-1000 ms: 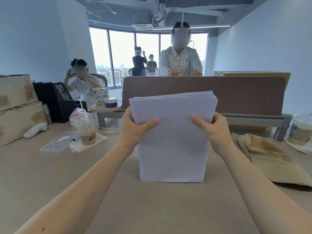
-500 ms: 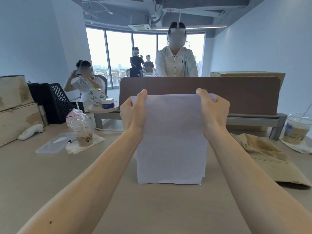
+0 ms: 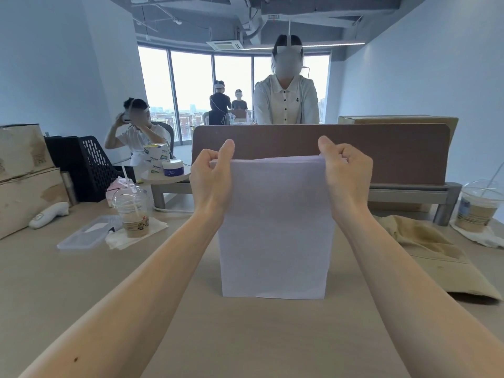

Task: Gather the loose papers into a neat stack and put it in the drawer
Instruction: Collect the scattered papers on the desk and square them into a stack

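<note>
While our left hand [image 3: 211, 178] and right hand [image 3: 345, 173] pinch the upright paper stack [image 3: 275, 227], we square its edges on the desk [image 3: 81, 282]. Next, carry it to the drawer, which is unseen.

A second ago our left hand [image 3: 211, 181] and right hand [image 3: 346, 178] held the paper stack [image 3: 275, 227] lower down its sides, thumbs laid across the front sheet. We have since slid both up to the top corners, and our fingers now curl over the top edge, thumbs raised. The sheet edges that fanned out above our right fingers now lie level between our fingertips.
</note>
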Available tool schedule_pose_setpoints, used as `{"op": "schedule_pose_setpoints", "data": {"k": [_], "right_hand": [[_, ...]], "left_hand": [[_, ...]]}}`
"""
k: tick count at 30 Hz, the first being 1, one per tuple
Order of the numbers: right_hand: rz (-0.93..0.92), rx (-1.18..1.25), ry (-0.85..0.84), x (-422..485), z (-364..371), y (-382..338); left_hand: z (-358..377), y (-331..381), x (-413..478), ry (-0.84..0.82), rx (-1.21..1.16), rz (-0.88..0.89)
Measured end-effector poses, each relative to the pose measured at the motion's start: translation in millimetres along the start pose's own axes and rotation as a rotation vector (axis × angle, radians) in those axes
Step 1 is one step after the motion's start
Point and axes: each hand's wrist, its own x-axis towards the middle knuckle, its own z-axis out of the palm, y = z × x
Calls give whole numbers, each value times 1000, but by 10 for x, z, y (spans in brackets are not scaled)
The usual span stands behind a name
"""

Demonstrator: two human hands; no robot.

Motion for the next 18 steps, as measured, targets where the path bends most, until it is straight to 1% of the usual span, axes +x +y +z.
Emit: {"op": "schedule_pose_setpoints", "data": {"k": [2,6,8,10,11,12,14,16,18], "right_hand": [[4,-29,8,-7,9,3],[-9,-13,71,20,-2,-16],[-35,-26,102,36,-22,-25],[-62,-54,122,38,-16,-28],[-74,-69,132,39,-5,-29],[-84,-82,141,42,7,-29],[-93,-86,140,55,25,-22],[-78,-63,100,46,10,-23],[-79,-43,17,30,-52,23]], "left_hand": [[16,10,-5,11,40,7],[22,22,21,27,-33,41],[-11,16,-15,-23,-35,100],[-98,-71,-76,-115,-34,149],[-163,-169,-105,-177,-46,140],[-232,-312,-134,-244,-48,112],[-354,-648,-224,-367,-4,-29],[-409,-918,-323,-403,28,-157],[-401,-1031,-380,-382,1,-219]]}}
